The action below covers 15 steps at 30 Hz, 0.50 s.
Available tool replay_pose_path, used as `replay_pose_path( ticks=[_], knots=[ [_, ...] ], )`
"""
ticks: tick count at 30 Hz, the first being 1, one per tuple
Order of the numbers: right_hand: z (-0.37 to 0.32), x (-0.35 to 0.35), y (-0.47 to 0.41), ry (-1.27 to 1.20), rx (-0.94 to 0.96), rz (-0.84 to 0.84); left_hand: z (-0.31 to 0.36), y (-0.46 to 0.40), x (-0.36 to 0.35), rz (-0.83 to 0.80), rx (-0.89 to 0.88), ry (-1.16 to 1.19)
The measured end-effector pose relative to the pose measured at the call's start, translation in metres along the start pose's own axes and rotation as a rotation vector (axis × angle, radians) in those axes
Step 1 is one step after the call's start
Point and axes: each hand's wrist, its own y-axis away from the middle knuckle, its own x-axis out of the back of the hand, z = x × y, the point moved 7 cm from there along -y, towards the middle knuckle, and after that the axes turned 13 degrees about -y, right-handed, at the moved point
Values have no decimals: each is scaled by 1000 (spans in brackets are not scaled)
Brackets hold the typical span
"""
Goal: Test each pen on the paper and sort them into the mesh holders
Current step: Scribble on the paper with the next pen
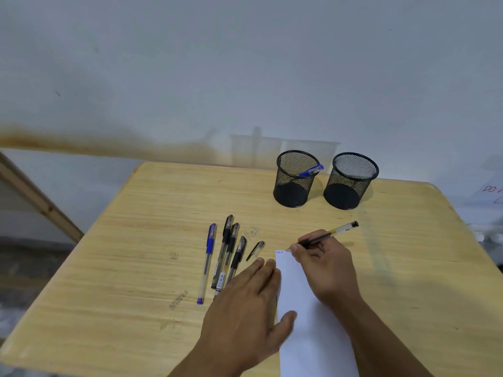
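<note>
My right hand [325, 263] grips a black uncapped pen [333, 233], its tip touching the top edge of the white paper [307, 317] beside small blue writing. Flat on the paper's left edge lies my left hand [246, 308], fingers spread, holding nothing. A loose black cap [255, 250] rests just left of the paper. Further left lie a blue pen [207, 263] and three black pens [228, 254] side by side. Two black mesh holders stand at the back: the left holder [295, 178] contains a blue pen [311, 170], while the right holder [351, 180] looks empty.
The wooden table [136, 240] carries faint pencil scribbles near its middle. A wall rises behind the table's far edge. A paper with red writing [490, 193] sits off the table's right side. A wooden frame [35, 197] leans at the left.
</note>
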Motion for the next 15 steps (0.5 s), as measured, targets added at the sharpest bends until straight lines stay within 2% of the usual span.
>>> replay_pose_path(
  ticks=[8, 15],
  knots=[
    [-10, -5, -3, 185, 121, -22, -1, -2, -3, 15, -5, -8],
    [-6, -4, -3, 178, 134, 6, -3, -2, -2, 23, 8, 28]
  ],
)
